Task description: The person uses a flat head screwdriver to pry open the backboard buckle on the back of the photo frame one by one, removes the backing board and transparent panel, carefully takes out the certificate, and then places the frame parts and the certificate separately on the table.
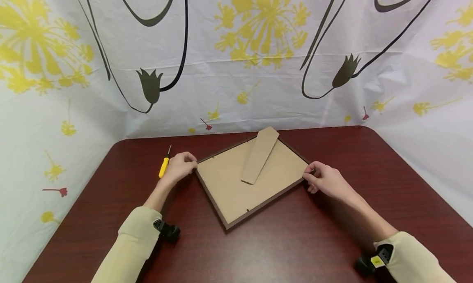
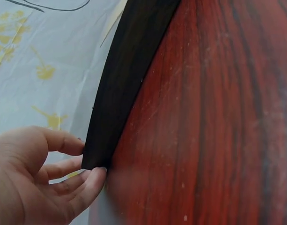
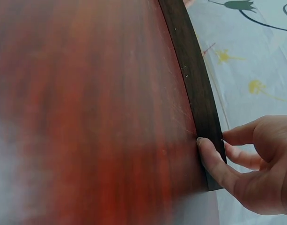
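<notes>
A picture frame (image 1: 221,184) is back side up in the middle of the table, turned at an angle, its dark edge around a tan backing board. A tan easel leg (image 1: 260,155) slants across the backing, its wide end reaching past the far edge. My left hand (image 1: 182,166) pinches the frame's left corner; the left wrist view shows finger and thumb at the end of the dark side (image 2: 129,65). At the right corner, my right hand (image 1: 325,179) grips the edge between thumb and fingers. The frame's front is hidden. Whether it touches the table I cannot tell.
A screwdriver (image 1: 164,166) with a yellow handle lies just left of my left hand, tip pointing away. The reddish-brown table (image 1: 266,250) has rounded far corners. White patterned cloth (image 1: 236,81) hangs behind it and along both sides.
</notes>
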A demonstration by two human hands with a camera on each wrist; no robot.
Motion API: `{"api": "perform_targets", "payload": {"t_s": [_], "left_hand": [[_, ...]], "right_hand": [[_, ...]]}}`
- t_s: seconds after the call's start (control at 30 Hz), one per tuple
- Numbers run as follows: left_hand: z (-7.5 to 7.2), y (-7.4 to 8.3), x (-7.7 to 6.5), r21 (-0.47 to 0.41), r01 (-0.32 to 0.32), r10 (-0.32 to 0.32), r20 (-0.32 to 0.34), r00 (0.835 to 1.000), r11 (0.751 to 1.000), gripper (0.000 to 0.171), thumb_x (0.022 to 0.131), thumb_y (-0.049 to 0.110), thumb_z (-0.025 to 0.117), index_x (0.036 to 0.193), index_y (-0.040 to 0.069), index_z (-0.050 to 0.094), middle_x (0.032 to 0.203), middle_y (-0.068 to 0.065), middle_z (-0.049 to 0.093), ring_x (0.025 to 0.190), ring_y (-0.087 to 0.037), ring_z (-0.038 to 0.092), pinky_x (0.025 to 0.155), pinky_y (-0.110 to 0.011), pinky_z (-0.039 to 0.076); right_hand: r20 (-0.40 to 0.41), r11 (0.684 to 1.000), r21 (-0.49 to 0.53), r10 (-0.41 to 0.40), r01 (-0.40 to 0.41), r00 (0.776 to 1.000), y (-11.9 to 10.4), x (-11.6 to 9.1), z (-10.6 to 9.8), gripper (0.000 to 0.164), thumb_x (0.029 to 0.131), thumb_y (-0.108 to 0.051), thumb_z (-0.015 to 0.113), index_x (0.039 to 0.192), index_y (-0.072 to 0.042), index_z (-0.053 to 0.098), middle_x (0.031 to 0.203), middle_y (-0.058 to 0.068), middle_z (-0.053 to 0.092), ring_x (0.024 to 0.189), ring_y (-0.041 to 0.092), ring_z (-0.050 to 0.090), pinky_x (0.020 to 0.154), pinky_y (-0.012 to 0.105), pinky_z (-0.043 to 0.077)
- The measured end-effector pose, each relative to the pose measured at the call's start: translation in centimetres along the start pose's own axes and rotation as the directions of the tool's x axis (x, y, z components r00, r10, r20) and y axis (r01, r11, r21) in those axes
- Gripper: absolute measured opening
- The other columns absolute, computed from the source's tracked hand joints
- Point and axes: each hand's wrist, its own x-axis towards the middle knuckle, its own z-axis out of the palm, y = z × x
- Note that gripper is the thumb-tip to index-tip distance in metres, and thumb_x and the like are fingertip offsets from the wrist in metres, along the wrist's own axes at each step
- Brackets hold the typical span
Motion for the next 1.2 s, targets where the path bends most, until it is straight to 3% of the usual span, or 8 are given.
{"api": "perform_targets", "payload": {"t_s": [0.2, 0.4, 0.5, 0.67, 0.73, 0.8, 1.03, 1.2], "left_hand": [[-0.8, 0.4, -1.2, 0.003, 0.001, -0.001, 0.11, 0.994, 1.0, 0.011, 0.093, 0.012, 0.064, 0.098, 0.002, 0.062, 0.088, -0.012, 0.066, 0.074, -0.021, 0.064, 0.07, -0.032, 0.051], [-1.2, 0.2, -2.8, -0.109, 0.024, 0.008, 0.278, 0.96, 0.994, 0.012, 0.092, 0.009, 0.065, 0.097, 0.001, 0.057, 0.09, -0.012, 0.06, 0.072, -0.02, 0.064, 0.074, -0.035, 0.056], [-1.4, 0.1, -3.4, -0.17, 0.013, 0.053, 0.377, 0.925, 0.985, 0.014, 0.092, 0.007, 0.066, 0.098, 0.0, 0.054, 0.087, -0.012, 0.057, 0.069, -0.02, 0.063, 0.072, -0.035, 0.057], [-1.8, 0.3, -4.2, -0.198, -0.021, 0.127, 0.541, 0.831, 0.98, 0.016, 0.094, 0.006, 0.067, 0.098, -0.001, 0.053, 0.083, -0.013, 0.06, 0.069, -0.022, 0.066, 0.07, -0.037, 0.059], [-1.9, 0.4, -4.3, -0.19, -0.033, 0.137, 0.567, 0.812, 0.981, 0.016, 0.095, 0.007, 0.067, 0.098, -0.001, 0.053, 0.082, -0.013, 0.061, 0.069, -0.023, 0.066, 0.071, -0.037, 0.059], [-1.8, 0.6, -4.2, -0.169, -0.053, 0.141, 0.562, 0.815, 0.984, 0.015, 0.097, 0.009, 0.065, 0.101, -0.002, 0.056, 0.085, -0.012, 0.061, 0.072, -0.023, 0.066, 0.072, -0.037, 0.059], [-0.7, 1.1, -3.2, -0.106, -0.129, 0.163, 0.429, 0.889, 0.986, 0.021, 0.103, 0.014, 0.058, 0.113, -0.004, 0.061, 0.099, -0.014, 0.063, 0.086, -0.024, 0.063, 0.083, -0.039, 0.056], [0.4, 1.2, -1.8, -0.134, -0.134, 0.175, 0.366, 0.914, 0.982, 0.023, 0.103, 0.014, 0.057, 0.117, -0.005, 0.062, 0.101, -0.015, 0.065, 0.089, -0.024, 0.065, 0.084, -0.041, 0.056]], "right_hand": [[-0.025, 0.999, -0.034, 0.015, -0.015, 1.0, 0.1, 1.3, -0.1, 0.018, 0.1, -0.016, 0.063, 0.109, -0.001, 0.058, 0.079, 0.008, 0.067, 0.067, 0.019, 0.07, 0.067, 0.034, 0.058], [-0.048, 0.998, -0.061, 0.024, -0.027, 0.999, 0.5, 2.7, -0.2, 0.018, 0.101, -0.015, 0.06, 0.112, -0.001, 0.057, 0.08, 0.008, 0.067, 0.069, 0.019, 0.07, 0.069, 0.035, 0.057], [-0.053, 0.997, -0.075, 0.023, -0.027, 0.998, 0.5, 3.3, -0.3, 0.018, 0.101, -0.015, 0.059, 0.113, -0.001, 0.057, 0.083, 0.009, 0.068, 0.07, 0.019, 0.07, 0.069, 0.035, 0.056], [-0.068, 0.995, -0.095, 0.017, -0.023, 0.998, 0.6, 4.4, -0.2, 0.02, 0.103, -0.015, 0.057, 0.115, 0.0, 0.056, 0.088, 0.01, 0.068, 0.072, 0.02, 0.07, 0.069, 0.036, 0.055], [-0.071, 0.995, -0.098, 0.017, -0.024, 0.997, 0.7, 4.6, -0.2, 0.021, 0.103, -0.015, 0.057, 0.117, 0.0, 0.055, 0.09, 0.012, 0.068, 0.072, 0.021, 0.07, 0.07, 0.037, 0.055], [-0.07, 0.995, -0.098, 0.02, -0.027, 0.997, 0.6, 4.5, -0.3, 0.025, 0.103, -0.015, 0.057, 0.12, 0.002, 0.052, 0.093, 0.014, 0.068, 0.073, 0.022, 0.07, 0.069, 0.037, 0.054], [-0.043, 0.996, -0.088, 0.023, -0.027, 0.999, -0.2, 2.9, 0.1, 0.057, 0.1, -0.017, 0.062, 0.138, 0.01, 0.03, 0.089, 0.015, 0.068, 0.072, 0.021, 0.069, 0.068, 0.034, 0.049], [0.017, 0.996, -0.087, 0.038, -0.036, 0.999, -1.4, 1.1, 1.0, 0.073, 0.099, -0.021, 0.064, 0.145, 0.015, 0.021, 0.089, 0.01, 0.068, 0.072, 0.017, 0.068, 0.075, 0.038, 0.052]]}}
